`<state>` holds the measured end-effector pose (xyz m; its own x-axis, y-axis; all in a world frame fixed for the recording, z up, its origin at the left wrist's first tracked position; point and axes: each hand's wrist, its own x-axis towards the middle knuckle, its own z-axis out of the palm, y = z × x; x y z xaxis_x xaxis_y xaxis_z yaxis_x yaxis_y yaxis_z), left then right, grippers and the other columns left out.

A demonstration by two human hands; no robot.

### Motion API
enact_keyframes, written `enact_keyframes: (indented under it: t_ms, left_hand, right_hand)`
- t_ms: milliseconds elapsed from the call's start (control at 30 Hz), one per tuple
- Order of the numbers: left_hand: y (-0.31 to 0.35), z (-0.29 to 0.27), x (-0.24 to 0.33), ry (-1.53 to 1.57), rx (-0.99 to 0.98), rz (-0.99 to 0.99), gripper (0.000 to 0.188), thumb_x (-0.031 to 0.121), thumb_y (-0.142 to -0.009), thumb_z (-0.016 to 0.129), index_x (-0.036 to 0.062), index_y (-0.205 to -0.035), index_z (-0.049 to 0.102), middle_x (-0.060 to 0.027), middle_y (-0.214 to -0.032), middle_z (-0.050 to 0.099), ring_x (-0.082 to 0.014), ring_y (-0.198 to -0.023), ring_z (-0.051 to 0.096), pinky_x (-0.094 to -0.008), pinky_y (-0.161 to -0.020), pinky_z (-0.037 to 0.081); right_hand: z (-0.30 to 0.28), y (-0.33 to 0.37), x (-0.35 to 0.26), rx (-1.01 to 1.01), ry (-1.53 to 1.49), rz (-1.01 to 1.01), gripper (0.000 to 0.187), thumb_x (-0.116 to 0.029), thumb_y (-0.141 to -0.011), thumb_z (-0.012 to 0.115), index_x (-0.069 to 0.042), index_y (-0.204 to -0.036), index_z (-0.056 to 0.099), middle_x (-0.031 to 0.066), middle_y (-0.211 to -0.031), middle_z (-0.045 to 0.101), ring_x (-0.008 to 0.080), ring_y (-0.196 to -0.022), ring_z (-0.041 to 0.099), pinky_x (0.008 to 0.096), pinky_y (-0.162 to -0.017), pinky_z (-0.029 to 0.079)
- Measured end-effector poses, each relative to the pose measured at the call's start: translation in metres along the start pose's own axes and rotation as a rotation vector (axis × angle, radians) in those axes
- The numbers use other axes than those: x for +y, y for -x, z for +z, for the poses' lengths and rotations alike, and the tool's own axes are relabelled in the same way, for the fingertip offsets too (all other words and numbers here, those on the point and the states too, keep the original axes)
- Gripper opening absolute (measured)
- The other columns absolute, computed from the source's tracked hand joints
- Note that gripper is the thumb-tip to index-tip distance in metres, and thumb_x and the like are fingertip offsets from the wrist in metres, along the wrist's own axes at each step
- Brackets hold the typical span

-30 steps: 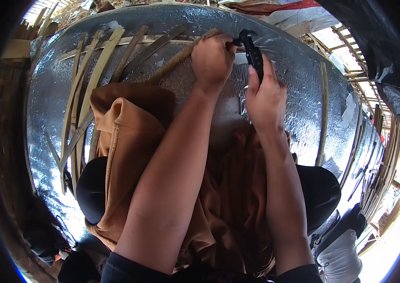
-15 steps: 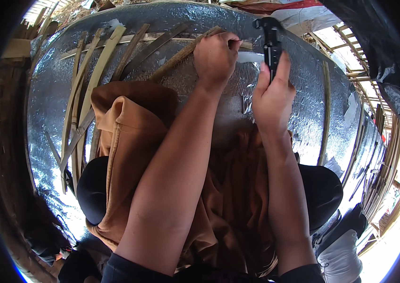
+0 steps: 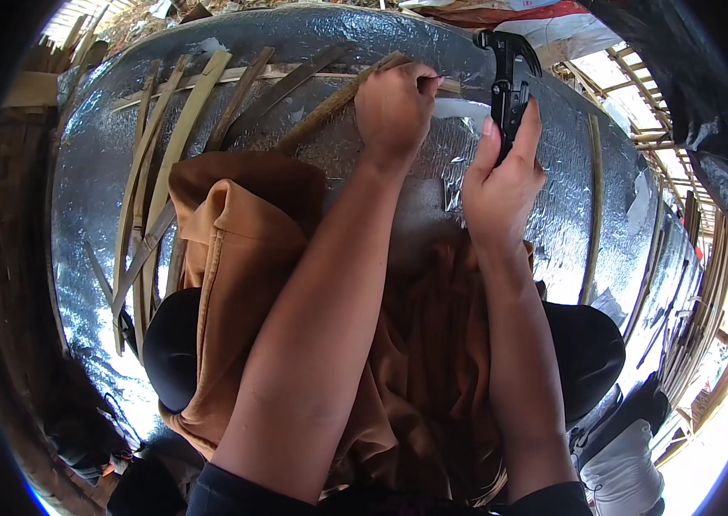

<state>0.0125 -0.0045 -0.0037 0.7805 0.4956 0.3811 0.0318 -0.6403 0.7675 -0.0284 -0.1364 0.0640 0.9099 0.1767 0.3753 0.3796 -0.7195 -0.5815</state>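
My right hand [image 3: 506, 185] is wrapped round the black handle of a hammer [image 3: 507, 82], with its head raised above the silvery sheet. To its left my left hand [image 3: 391, 112] is closed, thumb and fingers pinched together over the crossing of two strips. A small dark tip shows at the fingertips, too small to name. From under this hand a brown bamboo strip [image 3: 323, 112] slants down to the left. A longer, pale crosswise strip [image 3: 295, 70] runs behind the hand, its right end showing just past the fingers.
Several bamboo strips [image 3: 183, 129] lie at the left on the silvery foil sheet [image 3: 553, 181]. Brown cloth [image 3: 252, 249] covers my lap between my dark-clad knees. Another strip [image 3: 594, 206] lies at the right. Black plastic [image 3: 716, 103] hangs at the far right.
My right hand has shifted slightly right, and the hammer head has swung to the right and turned. My left hand stays almost in place.
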Motion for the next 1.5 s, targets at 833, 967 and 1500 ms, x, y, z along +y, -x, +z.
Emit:
enact_keyframes:
  t_ms: [833, 967, 1500]
  left_hand:
    - [-0.001, 0.0, 0.004, 0.007, -0.008, -0.031, 0.011, 0.022, -0.081, 0.08, 0.0122, -0.086, 0.079, -0.0089, -0.085, 0.072, -0.0332, -0.077, 0.071, -0.0434, -0.069, 0.056]
    - [-0.002, -0.002, 0.002, 0.025, -0.002, 0.025, 0.012, 0.023, -0.082, 0.08, 0.0123, -0.086, 0.079, -0.0088, -0.087, 0.073, -0.0328, -0.077, 0.071, -0.0429, -0.07, 0.056]
    - [-0.002, -0.008, 0.005, -0.071, -0.084, -0.02, 0.019, 0.03, -0.081, 0.082, 0.0173, -0.095, 0.079, -0.007, -0.077, 0.073, -0.0274, -0.068, 0.071, -0.0396, -0.066, 0.055]
  right_hand:
    - [0.0, -0.004, -0.001, 0.027, -0.007, 0.002, 0.047, -0.014, -0.099, 0.059, -0.003, -0.143, 0.044, 0.0315, -0.092, 0.069, 0.0503, -0.078, 0.069, 0.0572, -0.064, 0.054]
    - [-0.006, -0.011, 0.003, -0.067, 0.057, 0.092, 0.044, -0.013, -0.1, 0.059, -0.003, -0.141, 0.045, 0.0298, -0.088, 0.069, 0.0493, -0.078, 0.069, 0.055, -0.063, 0.055]
    - [0.032, -0.009, 0.097, 0.173, -0.504, 0.715, 0.044, -0.029, -0.104, 0.06, 0.004, -0.132, 0.053, 0.0099, -0.078, 0.063, 0.0181, -0.062, 0.061, 0.0349, -0.053, 0.048]
